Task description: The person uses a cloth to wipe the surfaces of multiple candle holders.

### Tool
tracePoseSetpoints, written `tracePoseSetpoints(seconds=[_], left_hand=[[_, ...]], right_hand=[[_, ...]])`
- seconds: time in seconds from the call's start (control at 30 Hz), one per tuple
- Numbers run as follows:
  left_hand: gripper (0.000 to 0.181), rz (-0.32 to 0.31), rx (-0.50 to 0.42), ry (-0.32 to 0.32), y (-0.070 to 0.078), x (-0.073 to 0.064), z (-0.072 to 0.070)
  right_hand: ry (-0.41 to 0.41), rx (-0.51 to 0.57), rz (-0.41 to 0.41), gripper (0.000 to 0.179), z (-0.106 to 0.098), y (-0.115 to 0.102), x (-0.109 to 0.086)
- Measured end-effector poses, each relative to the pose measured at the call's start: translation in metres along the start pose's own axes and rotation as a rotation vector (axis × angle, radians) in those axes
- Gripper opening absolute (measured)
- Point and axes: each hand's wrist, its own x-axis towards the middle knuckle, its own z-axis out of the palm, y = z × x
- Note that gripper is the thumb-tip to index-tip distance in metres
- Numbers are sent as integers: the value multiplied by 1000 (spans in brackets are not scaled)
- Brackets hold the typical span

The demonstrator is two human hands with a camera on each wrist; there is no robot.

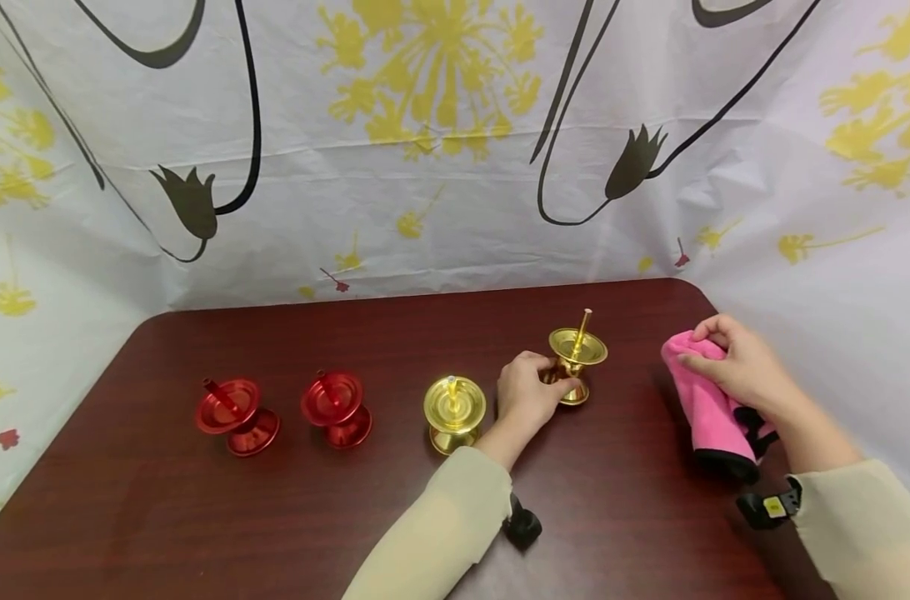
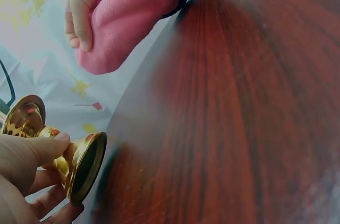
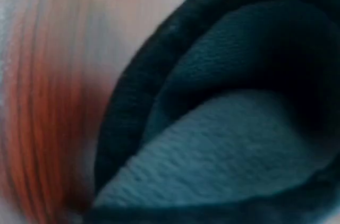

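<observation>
My left hand (image 1: 530, 390) holds a gold candle holder (image 1: 578, 346) by its stem, thumb on one side and fingers on the other. In the left wrist view the dark underside of the holder's foot (image 2: 89, 168) shows. A thin gold stick rises from its dish. On the right, my right hand (image 1: 740, 367) pinches the rounded end of a pink soft cloth cover (image 1: 702, 400) with a black rim. That cover hangs rim down, and its grey-lined opening (image 3: 234, 144) fills the right wrist view, where the hand itself is out of sight.
Another gold candle holder (image 1: 455, 408) stands left of my left hand. Two red ones, a nearer-middle red holder (image 1: 337, 408) and a leftmost red holder (image 1: 237, 417), stand farther left on the dark wood table (image 1: 162, 508). A patterned white curtain (image 1: 455, 225) hangs behind the table.
</observation>
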Motion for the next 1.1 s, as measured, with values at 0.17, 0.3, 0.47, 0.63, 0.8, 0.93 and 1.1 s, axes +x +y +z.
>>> tracePoseSetpoints(seconds=[0.17, 0.3, 0.47, 0.63, 0.8, 0.93, 1.1], left_hand=[[29, 4, 31, -35, 2, 0, -2], [26, 11, 29, -62, 3, -1, -4], [23, 13, 9, -84, 1, -2, -5], [24, -1, 0, -82, 0, -3, -4], [25, 8, -3, -84, -3, -4, -6], [28, -3, -44, -95, -5, -7, -9], [37, -26, -88, -120, -5, -16, -15]], right_hand=[[-22, -34, -59, 29, 6, 2, 2], [-40, -44, -35, 30, 8, 5, -1], [-39, 11, -31, 29, 8, 13, -4], [-28, 77, -37, 33, 5, 23, -9], [-35, 30, -61, 36, 0, 32, -13], [-98, -76, -43, 41, -6, 39, -12], [-175, -137, -26, 44, -12, 47, -11]])
